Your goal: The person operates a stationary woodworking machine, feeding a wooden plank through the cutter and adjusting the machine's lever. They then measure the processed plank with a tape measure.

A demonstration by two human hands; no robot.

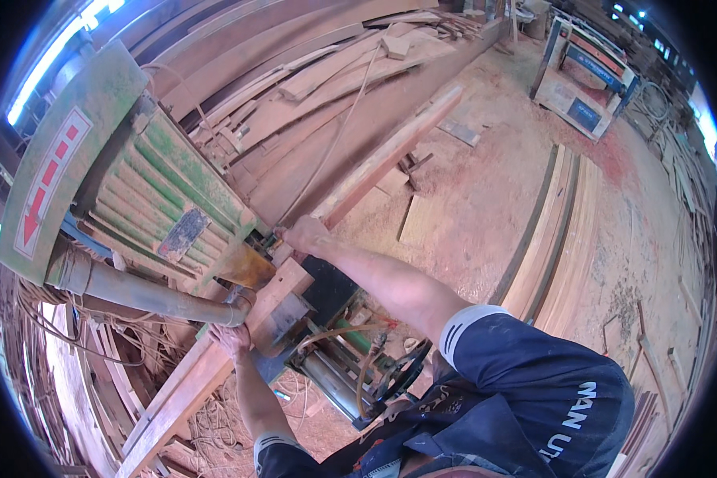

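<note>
A long squared wooden beam runs from the lower left to the machine, with a small dark hole near its inner end. My left hand is closed over this beam, just below the end of a grey pipe. Farther up, my right hand is closed beside the machine's working head; what its fingers hold is hidden. A second beam stretches from near that hand to the far right. The dusty green woodworking machine with a ribbed housing stands over the work at the left.
Stacked boards and offcuts lie along the far side. Long planks rest on the sawdust-covered floor at right, with another machine beyond. Hoses and a dark handwheel sit close to my body. Coiled ropes hang at left.
</note>
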